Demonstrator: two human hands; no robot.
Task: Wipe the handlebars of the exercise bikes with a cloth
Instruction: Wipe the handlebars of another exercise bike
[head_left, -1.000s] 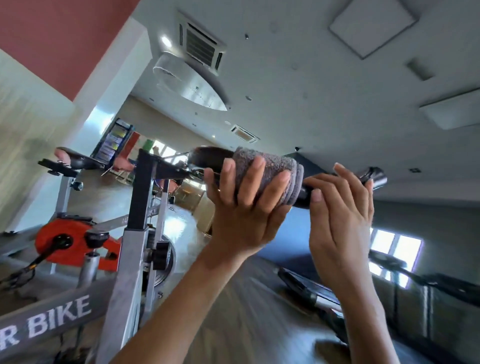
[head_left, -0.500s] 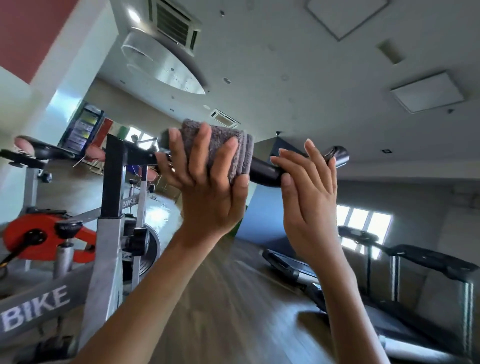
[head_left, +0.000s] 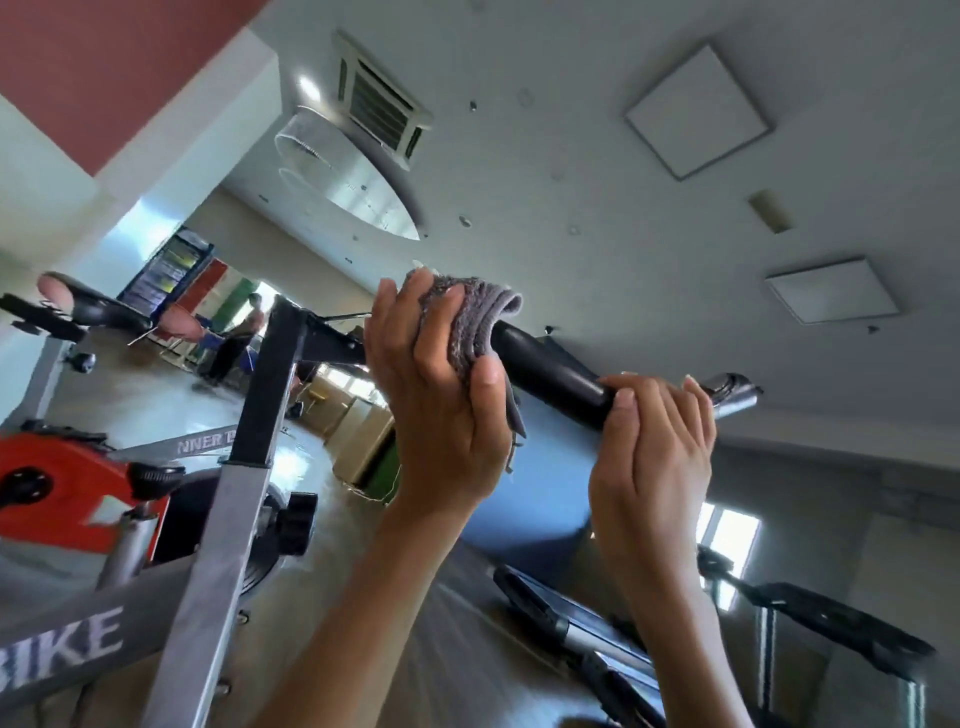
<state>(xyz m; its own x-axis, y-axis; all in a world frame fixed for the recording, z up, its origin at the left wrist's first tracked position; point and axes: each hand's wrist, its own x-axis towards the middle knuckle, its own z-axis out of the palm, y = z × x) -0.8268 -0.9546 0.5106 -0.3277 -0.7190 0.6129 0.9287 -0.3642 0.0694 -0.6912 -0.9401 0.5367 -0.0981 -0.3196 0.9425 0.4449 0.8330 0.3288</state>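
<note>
A black handlebar (head_left: 550, 371) of the grey exercise bike (head_left: 228, 467) runs from the stem at left down to a grey end cap at right. My left hand (head_left: 436, 410) grips a folded grey cloth (head_left: 470, 322) wrapped over the bar near the stem. Further right, near the bar's end, my right hand (head_left: 654, 452) has its fingers curled over the handlebar. The part of the bar under the cloth is hidden.
A second bike with a red flywheel cover (head_left: 67, 488) and black saddle (head_left: 88, 306) stands at left. Treadmills (head_left: 582, 623) fill the lower right. A person (head_left: 234, 343) stands far back on the wooden floor.
My left hand has kept the cloth around the bar near the stem and shifted its hold on it. My right hand's fingers have curled further over the bar's end. The camera has tilted.
</note>
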